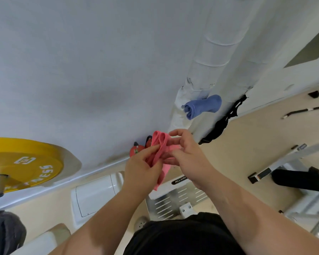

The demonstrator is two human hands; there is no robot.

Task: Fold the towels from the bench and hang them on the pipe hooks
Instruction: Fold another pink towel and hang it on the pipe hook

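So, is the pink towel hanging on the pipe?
No, the left hand and right hand hold the pink towel, while the blue towel hangs on the pipe.

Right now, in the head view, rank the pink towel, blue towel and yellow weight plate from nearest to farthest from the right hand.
1. Pink towel: pinched in the right hand itself.
2. Blue towel: hanging on the pipe, above the hand.
3. Yellow weight plate: far off at the left edge.
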